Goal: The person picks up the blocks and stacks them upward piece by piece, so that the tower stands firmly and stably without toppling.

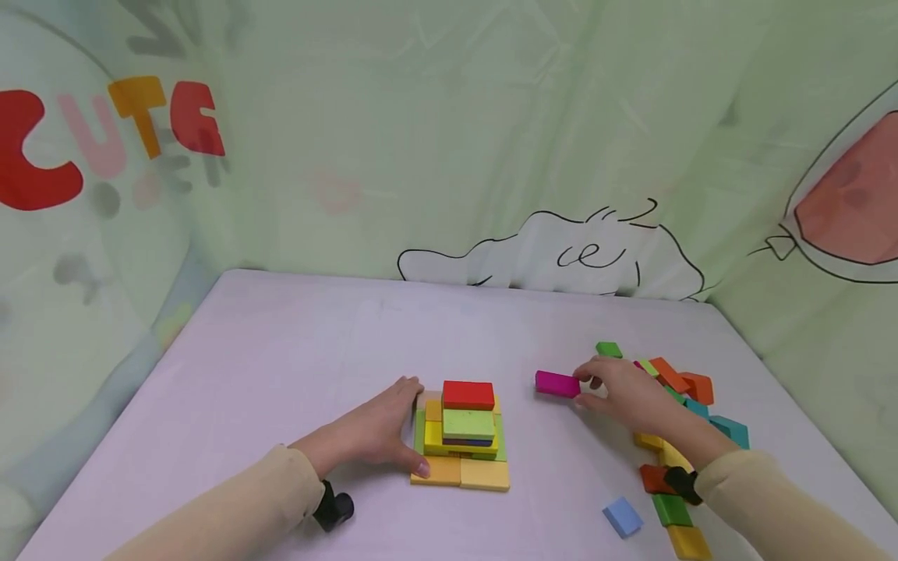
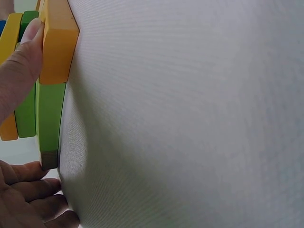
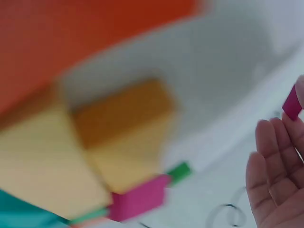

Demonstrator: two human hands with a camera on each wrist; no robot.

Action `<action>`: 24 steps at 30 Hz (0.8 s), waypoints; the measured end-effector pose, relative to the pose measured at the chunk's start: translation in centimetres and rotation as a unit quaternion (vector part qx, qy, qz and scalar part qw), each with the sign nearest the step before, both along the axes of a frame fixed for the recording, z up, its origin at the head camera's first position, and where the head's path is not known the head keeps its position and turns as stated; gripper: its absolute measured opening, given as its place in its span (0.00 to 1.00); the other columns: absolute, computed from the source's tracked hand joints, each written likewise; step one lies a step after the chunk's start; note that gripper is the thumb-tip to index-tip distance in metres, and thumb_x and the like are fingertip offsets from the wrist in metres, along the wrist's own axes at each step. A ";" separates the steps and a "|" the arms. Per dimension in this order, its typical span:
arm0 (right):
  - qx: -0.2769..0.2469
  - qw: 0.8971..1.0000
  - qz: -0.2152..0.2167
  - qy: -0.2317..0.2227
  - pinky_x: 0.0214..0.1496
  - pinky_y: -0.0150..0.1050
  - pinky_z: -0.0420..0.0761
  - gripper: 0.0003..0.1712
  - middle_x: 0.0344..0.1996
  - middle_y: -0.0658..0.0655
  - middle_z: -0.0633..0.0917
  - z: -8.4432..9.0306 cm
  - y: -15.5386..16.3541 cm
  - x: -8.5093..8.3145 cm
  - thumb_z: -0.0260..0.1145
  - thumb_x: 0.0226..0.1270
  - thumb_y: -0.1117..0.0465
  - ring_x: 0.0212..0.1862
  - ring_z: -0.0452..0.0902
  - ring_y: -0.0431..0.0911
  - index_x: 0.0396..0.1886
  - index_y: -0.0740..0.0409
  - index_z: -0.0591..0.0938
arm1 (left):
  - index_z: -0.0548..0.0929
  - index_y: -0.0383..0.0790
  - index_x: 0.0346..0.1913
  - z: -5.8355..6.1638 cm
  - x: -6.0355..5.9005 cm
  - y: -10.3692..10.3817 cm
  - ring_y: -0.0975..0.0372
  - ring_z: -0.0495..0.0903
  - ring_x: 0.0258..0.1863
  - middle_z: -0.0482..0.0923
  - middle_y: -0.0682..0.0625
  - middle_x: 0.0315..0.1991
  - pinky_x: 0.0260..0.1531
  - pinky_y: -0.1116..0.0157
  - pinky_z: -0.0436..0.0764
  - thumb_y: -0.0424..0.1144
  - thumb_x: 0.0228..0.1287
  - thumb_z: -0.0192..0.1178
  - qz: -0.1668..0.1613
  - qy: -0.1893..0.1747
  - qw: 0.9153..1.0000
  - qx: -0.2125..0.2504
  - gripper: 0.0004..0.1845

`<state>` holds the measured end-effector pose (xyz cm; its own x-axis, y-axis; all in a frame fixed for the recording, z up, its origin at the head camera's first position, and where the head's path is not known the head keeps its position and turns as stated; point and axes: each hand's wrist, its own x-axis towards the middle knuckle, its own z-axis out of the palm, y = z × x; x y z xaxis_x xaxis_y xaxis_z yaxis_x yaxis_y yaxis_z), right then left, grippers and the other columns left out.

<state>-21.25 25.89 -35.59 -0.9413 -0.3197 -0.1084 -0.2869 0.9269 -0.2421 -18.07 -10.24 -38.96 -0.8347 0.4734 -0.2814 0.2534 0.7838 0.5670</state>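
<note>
Just right of the frame's centre, a smooth magenta oblong block (image 1: 556,384) is pinched in your right hand (image 1: 624,391); at lower centre, your left hand (image 1: 376,428), thumb and fingers apart, touches a tiered stack of rectangular blocks (image 1: 468,425) on finely textured cloth (image 1: 295,351).

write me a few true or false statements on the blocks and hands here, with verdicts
1. The right hand holds the magenta block. True.
2. The left hand touches the stack. True.
3. The magenta block sits on the stack. False: it is in the right hand's fingers, apart from the stack.
4. In the head view, a teal block lies right of the stack. True.
5. The light blue block touches the stack. False: they are apart.
</note>
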 end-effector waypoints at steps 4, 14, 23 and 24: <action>-0.027 0.996 0.035 0.082 0.39 0.37 0.88 0.19 0.41 0.54 0.86 2.4 -2.3 1.8 0.79 0.59 0.58 0.44 0.82 0.48 0.48 0.59 0.86 | 0.59 0.33 0.78 0.1 0.0 -0.1 0.47 0.55 0.81 0.55 0.37 0.81 0.78 0.46 0.61 0.56 0.43 0.82 0.001 0.003 1.000 0.000 0.63; 0.015 0.957 0.179 0.229 0.44 0.39 0.89 0.23 0.40 0.49 0.87 4.5 -9.1 6.2 0.85 0.48 0.54 0.43 0.84 0.42 0.45 0.52 0.87 | 0.59 0.32 0.78 -0.2 -0.1 -0.1 0.47 0.54 0.81 0.55 0.37 0.81 0.78 0.46 0.61 0.55 0.44 0.82 0.002 0.004 1.000 0.005 0.63; 0.040 0.947 0.208 0.243 0.47 0.40 0.88 0.25 0.41 0.49 0.87 3.8 -10.6 6.8 0.85 0.48 0.53 0.45 0.82 0.43 0.45 0.52 0.87 | 0.59 0.33 0.78 -0.2 -0.1 0.0 0.47 0.52 0.82 0.54 0.38 0.81 0.79 0.46 0.59 0.54 0.44 0.82 0.004 -0.004 1.000 0.013 0.62; 0.042 0.946 0.210 0.242 0.47 0.40 0.88 0.25 0.41 0.50 0.87 3.7 -10.6 6.8 0.85 0.48 0.53 0.45 0.82 0.43 0.46 0.53 0.87 | 0.59 0.33 0.78 -0.2 -0.1 0.0 0.47 0.52 0.82 0.54 0.38 0.81 0.79 0.46 0.59 0.54 0.44 0.82 0.005 -0.004 1.000 0.014 0.62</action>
